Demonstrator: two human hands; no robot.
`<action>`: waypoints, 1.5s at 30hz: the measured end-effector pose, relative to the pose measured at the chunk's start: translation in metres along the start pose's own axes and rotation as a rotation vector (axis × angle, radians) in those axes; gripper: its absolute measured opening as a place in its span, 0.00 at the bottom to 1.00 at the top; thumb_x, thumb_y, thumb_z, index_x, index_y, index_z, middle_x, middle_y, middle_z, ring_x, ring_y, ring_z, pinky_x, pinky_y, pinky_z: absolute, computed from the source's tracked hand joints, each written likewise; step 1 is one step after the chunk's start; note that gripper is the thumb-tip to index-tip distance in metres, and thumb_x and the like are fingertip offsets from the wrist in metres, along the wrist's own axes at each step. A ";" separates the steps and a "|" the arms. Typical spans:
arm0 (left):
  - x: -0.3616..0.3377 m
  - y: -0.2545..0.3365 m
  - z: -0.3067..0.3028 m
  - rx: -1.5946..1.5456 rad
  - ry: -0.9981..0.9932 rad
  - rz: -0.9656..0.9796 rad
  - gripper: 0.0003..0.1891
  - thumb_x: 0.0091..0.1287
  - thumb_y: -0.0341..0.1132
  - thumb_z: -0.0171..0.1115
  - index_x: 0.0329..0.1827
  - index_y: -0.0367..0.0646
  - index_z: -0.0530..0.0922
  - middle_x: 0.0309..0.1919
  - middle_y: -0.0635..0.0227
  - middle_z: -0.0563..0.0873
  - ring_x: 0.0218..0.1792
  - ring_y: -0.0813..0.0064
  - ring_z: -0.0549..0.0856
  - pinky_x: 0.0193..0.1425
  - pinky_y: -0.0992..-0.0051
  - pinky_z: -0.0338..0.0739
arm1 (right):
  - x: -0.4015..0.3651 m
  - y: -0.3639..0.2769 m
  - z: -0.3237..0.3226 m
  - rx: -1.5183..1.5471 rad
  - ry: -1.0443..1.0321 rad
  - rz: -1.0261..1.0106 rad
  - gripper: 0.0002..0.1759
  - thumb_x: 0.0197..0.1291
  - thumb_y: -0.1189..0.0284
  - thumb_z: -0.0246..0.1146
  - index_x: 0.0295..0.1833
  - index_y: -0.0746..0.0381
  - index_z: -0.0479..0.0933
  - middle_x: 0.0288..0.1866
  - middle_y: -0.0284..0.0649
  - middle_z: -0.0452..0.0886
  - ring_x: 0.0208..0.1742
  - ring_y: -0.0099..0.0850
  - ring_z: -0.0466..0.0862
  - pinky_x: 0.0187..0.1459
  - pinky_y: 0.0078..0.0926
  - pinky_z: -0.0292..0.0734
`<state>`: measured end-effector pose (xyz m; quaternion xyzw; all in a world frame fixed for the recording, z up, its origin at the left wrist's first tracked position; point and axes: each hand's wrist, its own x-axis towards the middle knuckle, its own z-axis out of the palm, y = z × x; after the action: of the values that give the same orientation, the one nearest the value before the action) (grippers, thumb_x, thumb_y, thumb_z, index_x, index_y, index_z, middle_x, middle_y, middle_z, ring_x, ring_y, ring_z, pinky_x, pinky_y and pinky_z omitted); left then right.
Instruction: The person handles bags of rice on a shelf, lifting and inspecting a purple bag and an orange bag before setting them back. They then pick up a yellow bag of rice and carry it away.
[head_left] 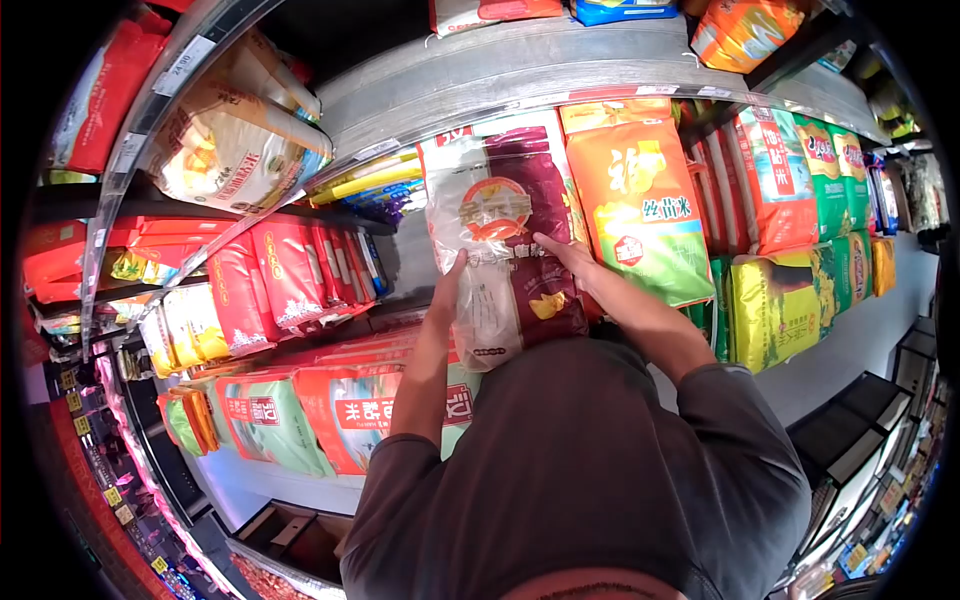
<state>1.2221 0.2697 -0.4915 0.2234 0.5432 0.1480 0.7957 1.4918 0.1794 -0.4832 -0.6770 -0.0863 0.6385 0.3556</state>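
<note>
Maroon and whitish plastic on the big bag (500, 240), held in front of the torso with the printed face toward the head camera, a round orange emblem (495, 208) in the upper half. Left hand (448, 287) closed on the big bag's left edge, thumb against the pale side, other fingers out of sight. Right hand (588, 272) closed on the opposite edge, thumb laid on the maroon side, remaining fingers mostly hidden. Both hands holding the same load between them; impossible to tell how much weight on the palms and how much on anything underneath.

Close below the big bag, a dark grey shirt (590, 470), covering a little of the lower end; contact unclear. Just right of the big bag, an orange-and-green bag (640, 190) with a yellow printed character. Farther right and lower, a yellow bag (780, 315) beside green packaging. Above the big bag, a grey shelf board (450, 75) with a clear rail along the front. Left of the big bag, red bags (310, 265) in a row; up and left, a white bag (240, 150); down and left, red-and-green bags (345, 410), side by side.
</note>
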 end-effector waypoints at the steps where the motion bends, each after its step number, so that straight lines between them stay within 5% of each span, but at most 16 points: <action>1: -0.008 0.000 0.009 -0.036 -0.064 0.085 0.33 0.73 0.55 0.61 0.66 0.33 0.75 0.55 0.57 0.85 0.50 0.67 0.87 0.58 0.69 0.80 | 0.016 0.017 0.000 0.093 -0.014 -0.047 0.37 0.53 0.48 0.77 0.55 0.70 0.81 0.52 0.47 0.85 0.52 0.30 0.83 0.52 0.36 0.79; 3: -0.026 0.001 0.020 -0.052 -0.122 0.164 0.34 0.73 0.56 0.60 0.67 0.33 0.74 0.57 0.56 0.84 0.52 0.66 0.87 0.59 0.69 0.80 | 0.013 0.018 -0.001 0.090 0.012 -0.124 0.35 0.54 0.50 0.76 0.55 0.69 0.81 0.51 0.46 0.86 0.50 0.31 0.85 0.50 0.35 0.81; 5: -0.042 -0.002 0.027 0.090 0.026 0.122 0.35 0.73 0.57 0.59 0.67 0.32 0.74 0.59 0.54 0.83 0.56 0.64 0.85 0.63 0.66 0.77 | -0.013 0.014 -0.011 0.239 -0.178 -0.106 0.32 0.56 0.53 0.76 0.55 0.68 0.81 0.46 0.44 0.87 0.45 0.31 0.87 0.46 0.33 0.82; 10: -0.061 -0.046 0.017 0.316 0.349 0.143 0.42 0.69 0.60 0.62 0.70 0.26 0.70 0.64 0.48 0.79 0.65 0.59 0.78 0.70 0.61 0.69 | -0.064 0.025 -0.024 0.117 0.025 -0.163 0.19 0.66 0.61 0.68 0.46 0.69 0.83 0.34 0.40 0.87 0.27 0.28 0.85 0.30 0.28 0.80; 13: -0.096 -0.078 0.039 0.362 0.596 0.163 0.48 0.66 0.62 0.64 0.69 0.19 0.67 0.68 0.42 0.74 0.71 0.57 0.72 0.74 0.60 0.64 | -0.057 0.069 -0.036 0.113 0.072 -0.287 0.19 0.65 0.60 0.68 0.45 0.67 0.84 0.34 0.39 0.87 0.29 0.27 0.85 0.33 0.28 0.80; 15: -0.121 -0.095 0.049 0.483 0.540 0.180 0.48 0.68 0.63 0.62 0.73 0.24 0.64 0.70 0.44 0.72 0.70 0.53 0.73 0.72 0.57 0.67 | -0.057 0.090 -0.045 -0.005 0.141 -0.296 0.19 0.66 0.59 0.67 0.47 0.67 0.84 0.36 0.39 0.87 0.33 0.27 0.85 0.37 0.27 0.79; 18: -0.120 -0.127 0.038 0.400 0.673 0.191 0.34 0.70 0.58 0.63 0.48 0.23 0.80 0.39 0.55 0.86 0.39 0.68 0.82 0.49 0.65 0.77 | -0.086 0.098 -0.053 -0.157 0.162 -0.288 0.22 0.67 0.59 0.66 0.53 0.69 0.83 0.39 0.41 0.88 0.37 0.27 0.85 0.41 0.29 0.79; 24: -0.169 -0.107 0.084 0.499 0.606 0.367 0.32 0.70 0.57 0.63 0.43 0.25 0.83 0.33 0.55 0.87 0.36 0.68 0.84 0.45 0.65 0.79 | -0.121 0.081 -0.051 -0.231 0.207 -0.371 0.22 0.67 0.60 0.66 0.51 0.70 0.83 0.40 0.41 0.88 0.38 0.28 0.85 0.42 0.30 0.78; 25: -0.162 -0.111 0.074 0.696 0.793 0.356 0.30 0.70 0.55 0.64 0.42 0.27 0.85 0.32 0.57 0.88 0.35 0.71 0.85 0.43 0.67 0.79 | -0.124 0.077 -0.048 -0.248 0.187 -0.401 0.22 0.67 0.60 0.66 0.51 0.70 0.83 0.40 0.41 0.88 0.38 0.28 0.85 0.42 0.30 0.78; 28: -0.144 -0.114 0.058 0.460 0.773 0.632 0.25 0.72 0.51 0.64 0.40 0.29 0.84 0.29 0.61 0.87 0.31 0.77 0.82 0.38 0.70 0.78 | -0.129 0.055 -0.035 -0.227 0.263 -0.583 0.20 0.68 0.61 0.66 0.49 0.70 0.83 0.40 0.40 0.88 0.38 0.26 0.84 0.42 0.30 0.78; 31: -0.176 -0.063 0.084 0.346 0.750 0.807 0.20 0.77 0.44 0.58 0.35 0.32 0.82 0.23 0.74 0.80 0.26 0.83 0.75 0.30 0.74 0.70 | -0.158 -0.006 -0.014 -0.102 0.228 -0.683 0.17 0.69 0.62 0.66 0.49 0.68 0.82 0.35 0.34 0.85 0.36 0.22 0.81 0.40 0.26 0.76; 33: -0.186 -0.015 0.095 0.141 0.700 0.889 0.21 0.77 0.42 0.57 0.31 0.32 0.81 0.19 0.70 0.79 0.24 0.84 0.74 0.29 0.73 0.70 | -0.161 -0.057 0.004 0.029 0.183 -0.756 0.15 0.71 0.64 0.63 0.50 0.66 0.80 0.31 0.29 0.81 0.34 0.18 0.77 0.37 0.22 0.73; 34: -0.195 0.020 0.106 0.270 0.831 0.925 0.21 0.78 0.42 0.56 0.32 0.31 0.81 0.19 0.72 0.78 0.24 0.84 0.73 0.28 0.73 0.69 | -0.156 -0.081 0.009 0.011 0.144 -0.821 0.12 0.73 0.66 0.61 0.51 0.65 0.79 0.32 0.26 0.78 0.33 0.16 0.75 0.36 0.20 0.72; 38: -0.174 0.122 0.093 0.131 0.682 1.047 0.21 0.78 0.41 0.54 0.36 0.29 0.81 0.22 0.73 0.81 0.26 0.84 0.74 0.30 0.74 0.71 | -0.144 -0.199 0.060 0.191 0.109 -1.136 0.12 0.73 0.68 0.62 0.51 0.67 0.80 0.39 0.31 0.83 0.40 0.17 0.78 0.43 0.19 0.75; 43: -0.125 0.274 0.099 -0.013 0.693 1.540 0.21 0.79 0.43 0.53 0.39 0.30 0.82 0.27 0.71 0.82 0.25 0.83 0.76 0.31 0.79 0.71 | -0.085 -0.330 0.115 0.251 0.124 -1.498 0.14 0.74 0.69 0.60 0.55 0.68 0.79 0.44 0.35 0.85 0.45 0.21 0.81 0.52 0.22 0.75; 45: -0.117 0.330 0.100 -0.027 0.715 1.266 0.21 0.79 0.44 0.53 0.44 0.29 0.81 0.31 0.63 0.86 0.30 0.78 0.80 0.38 0.77 0.75 | -0.041 -0.375 0.138 0.282 0.117 -1.548 0.10 0.75 0.70 0.59 0.48 0.68 0.80 0.40 0.31 0.83 0.39 0.16 0.76 0.40 0.19 0.73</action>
<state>1.2750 0.4766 -0.1967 0.4230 0.5349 0.6507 0.3340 1.4841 0.4818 -0.2186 -0.4054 -0.4324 0.1778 0.7856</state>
